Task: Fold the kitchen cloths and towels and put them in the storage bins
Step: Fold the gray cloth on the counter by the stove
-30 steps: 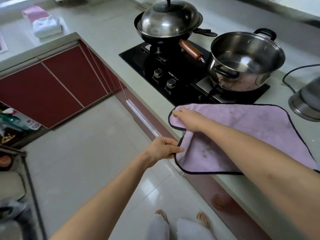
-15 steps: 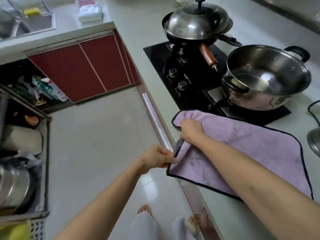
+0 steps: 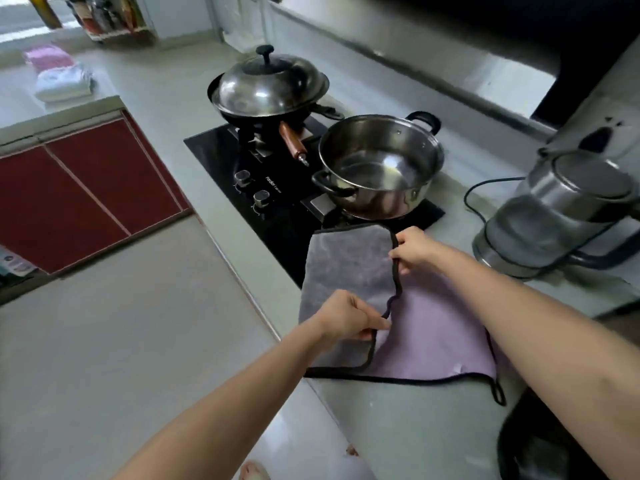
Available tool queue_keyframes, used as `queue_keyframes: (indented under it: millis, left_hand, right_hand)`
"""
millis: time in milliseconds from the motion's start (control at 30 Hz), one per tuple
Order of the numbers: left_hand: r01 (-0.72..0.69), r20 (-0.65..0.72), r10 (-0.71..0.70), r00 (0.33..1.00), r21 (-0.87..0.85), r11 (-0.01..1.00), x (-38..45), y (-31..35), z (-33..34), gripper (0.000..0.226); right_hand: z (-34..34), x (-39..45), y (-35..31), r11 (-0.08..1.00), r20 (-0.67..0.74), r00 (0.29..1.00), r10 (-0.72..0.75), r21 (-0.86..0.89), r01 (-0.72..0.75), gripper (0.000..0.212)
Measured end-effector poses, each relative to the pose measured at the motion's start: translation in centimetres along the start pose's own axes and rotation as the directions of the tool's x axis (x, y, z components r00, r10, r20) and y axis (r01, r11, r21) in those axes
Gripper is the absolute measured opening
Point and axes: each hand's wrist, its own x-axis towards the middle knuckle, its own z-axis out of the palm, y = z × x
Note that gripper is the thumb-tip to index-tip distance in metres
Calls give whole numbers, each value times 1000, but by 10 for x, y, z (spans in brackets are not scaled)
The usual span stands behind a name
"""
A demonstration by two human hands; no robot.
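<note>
Nearby, pot (image 3: 379,168) and kettle (image 3: 568,216) flank the half-folded cloth (image 3: 433,327).

The black-edged purple cloth (image 3: 436,341) lies on the counter, its left half folded over, grey underside up.

A pale grey surface (image 3: 162,98) runs in an L, with red cabinet doors (image 3: 86,188) beneath at nine o'clock. Grey floor tiles (image 3: 131,341) fill seven o'clock. Daylight enters a window (image 3: 20,15) at eleven.
</note>
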Motion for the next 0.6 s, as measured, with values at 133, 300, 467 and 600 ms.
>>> queue_keyframes:
  millis: [133, 300, 467, 600]
  left_hand:
    - [-44, 100, 42, 994, 15, 999, 29, 25, 63, 9]
    - [-37, 159, 31, 987, 30, 999, 57, 29, 110, 20]
    - [-122, -175, 194, 965, 354, 927, 88, 14, 63, 15]
    - [61, -551, 156, 820, 355, 933, 114, -2, -3, 21]
  right_hand:
    - [-43, -4, 45, 997, -299, 952, 69, 66, -51, 17]
    - [-61, -2, 86, 985, -413, 899, 144, -22, -169, 43]
    - [-40, 9, 107, 958, -329, 914, 236, -80, -276, 13]
    - [-25, 19, 110, 927, -355, 890, 287, -132, -352, 36]
